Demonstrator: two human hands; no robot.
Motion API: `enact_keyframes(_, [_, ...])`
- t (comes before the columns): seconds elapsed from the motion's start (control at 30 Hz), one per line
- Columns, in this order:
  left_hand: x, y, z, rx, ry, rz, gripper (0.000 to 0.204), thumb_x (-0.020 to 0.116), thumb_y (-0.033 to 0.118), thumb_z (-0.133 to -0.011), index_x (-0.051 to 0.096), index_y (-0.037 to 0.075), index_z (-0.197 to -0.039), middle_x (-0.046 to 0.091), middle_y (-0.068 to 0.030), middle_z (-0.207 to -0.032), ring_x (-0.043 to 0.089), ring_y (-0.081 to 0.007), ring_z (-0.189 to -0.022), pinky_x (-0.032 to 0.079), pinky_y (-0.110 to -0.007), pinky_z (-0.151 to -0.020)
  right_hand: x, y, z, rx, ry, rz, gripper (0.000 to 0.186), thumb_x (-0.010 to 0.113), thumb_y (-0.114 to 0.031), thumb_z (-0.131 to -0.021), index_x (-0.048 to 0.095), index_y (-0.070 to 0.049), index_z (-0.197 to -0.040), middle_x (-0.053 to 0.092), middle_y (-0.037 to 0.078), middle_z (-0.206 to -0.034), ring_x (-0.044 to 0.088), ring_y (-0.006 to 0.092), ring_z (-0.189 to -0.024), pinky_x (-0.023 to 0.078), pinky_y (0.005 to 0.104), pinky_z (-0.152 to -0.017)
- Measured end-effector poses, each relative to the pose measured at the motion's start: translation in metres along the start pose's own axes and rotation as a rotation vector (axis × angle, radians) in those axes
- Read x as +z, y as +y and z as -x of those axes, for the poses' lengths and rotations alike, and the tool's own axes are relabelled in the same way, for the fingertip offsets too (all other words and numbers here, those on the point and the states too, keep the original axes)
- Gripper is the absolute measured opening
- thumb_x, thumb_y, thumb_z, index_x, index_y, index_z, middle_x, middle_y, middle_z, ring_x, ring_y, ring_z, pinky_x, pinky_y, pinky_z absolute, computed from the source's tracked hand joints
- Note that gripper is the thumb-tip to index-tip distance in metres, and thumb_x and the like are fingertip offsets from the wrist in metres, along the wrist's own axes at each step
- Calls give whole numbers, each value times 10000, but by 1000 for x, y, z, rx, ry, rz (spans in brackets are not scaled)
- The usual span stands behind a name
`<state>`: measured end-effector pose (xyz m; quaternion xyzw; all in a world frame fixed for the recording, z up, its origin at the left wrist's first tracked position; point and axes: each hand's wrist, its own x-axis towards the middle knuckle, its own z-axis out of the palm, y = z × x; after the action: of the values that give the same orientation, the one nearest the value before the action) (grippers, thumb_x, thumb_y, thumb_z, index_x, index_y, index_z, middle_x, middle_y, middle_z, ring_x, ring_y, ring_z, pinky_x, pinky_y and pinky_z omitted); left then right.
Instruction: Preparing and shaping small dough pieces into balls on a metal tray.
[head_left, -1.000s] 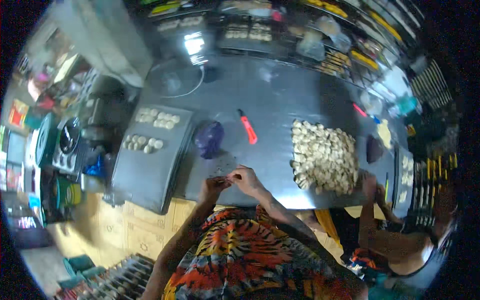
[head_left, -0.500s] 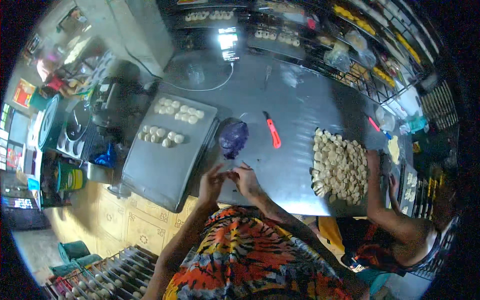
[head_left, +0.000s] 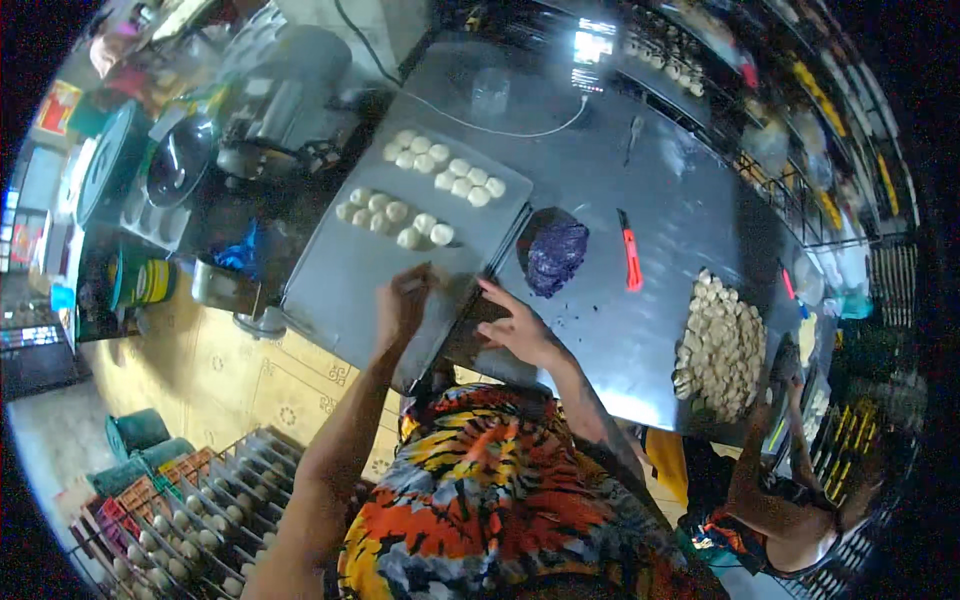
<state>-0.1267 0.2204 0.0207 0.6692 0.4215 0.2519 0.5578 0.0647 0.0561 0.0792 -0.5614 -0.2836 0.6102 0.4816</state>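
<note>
My left hand (head_left: 405, 300) hovers above the grey baking tray (head_left: 350, 270), its fingers drawn together; whatever they hold, if anything, is hidden. Several round white dough balls (head_left: 420, 155) lie in two clusters on the far half of that tray. Over the tray's right edge, my right hand (head_left: 522, 330) has its fingers spread and nothing visible in them. Just beyond it, a mound of purple paste (head_left: 557, 255) rests on the metal table (head_left: 610, 330). A red box cutter (head_left: 630, 255) lies to the right of the paste.
A heap of flat pale dough pieces (head_left: 720, 350) covers the table's right side, beside a co-worker's hands (head_left: 790, 375). A lit phone (head_left: 593, 50) with a white cable (head_left: 520, 133) stands at the back. A rack of dough balls (head_left: 190, 530) is at lower left.
My view has swung left, so the table things appear farther right. My hands, close together by the purple paste before, have parted; the left is now over the tray and the right has opened.
</note>
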Motion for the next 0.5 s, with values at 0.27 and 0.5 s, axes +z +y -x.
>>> enact_keyframes(0.27, [-19, -57, -44, 750, -26, -652, 376, 537, 76, -916, 628, 22, -1276, 610, -159, -1350, 543, -356, -1275, 419, -406, -1084, -114, 38, 94, 97, 166, 61, 472, 655, -37, -938, 526, -30, -1391, 602, 102, -1313, 675, 171, -977, 570, 276, -740])
enact_keyframes(0.5, [17, -14, -34, 616, -13, -1023, 437, 498, 98, -935, 574, 51, -1363, 569, -157, -1411, 465, -344, -1364, 347, -433, -1147, -291, 73, 215, -79, 938, 1211, 448, 647, -145, -891, 591, -57, -1327, 558, 192, -1301, 540, 343, -1146, 452, 433, -968])
